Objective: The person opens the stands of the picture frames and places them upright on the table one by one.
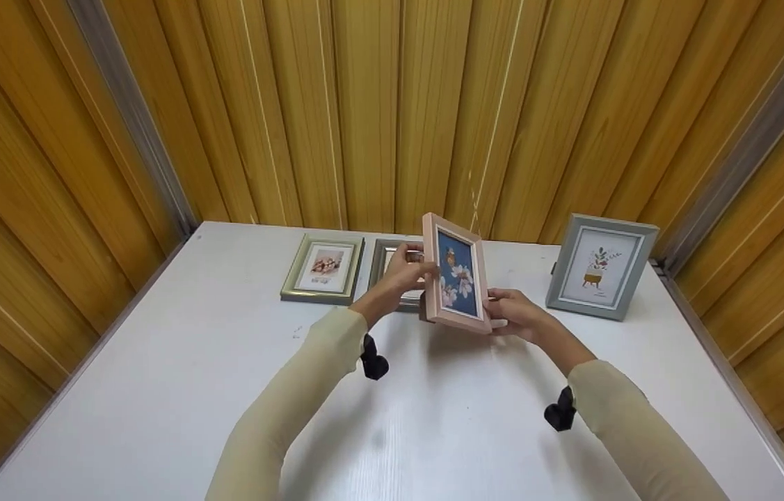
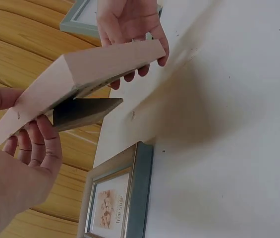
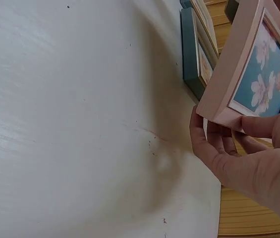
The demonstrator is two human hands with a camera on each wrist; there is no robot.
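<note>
A pink picture frame (image 1: 458,278) with white flowers on blue is held tilted above the table by both hands. My left hand (image 1: 402,275) grips its left side, thumb on the front and fingers curled behind. On the opposite side, my right hand (image 1: 517,316) pinches the lower right edge, thumb on the front face (image 3: 263,79) and fingers beneath. In the left wrist view a dark stand flap (image 2: 83,113) juts out from the back of the frame. Behind the left hand lies a grey-brown picture frame (image 2: 114,198), partly hidden in the head view.
A gold-green picture frame (image 1: 323,269) lies flat at the back left. At the back right a grey-green picture frame (image 1: 600,268) stands propped up. The white table (image 1: 155,390) meets yellow wood-look panels (image 1: 364,111) behind and at both sides.
</note>
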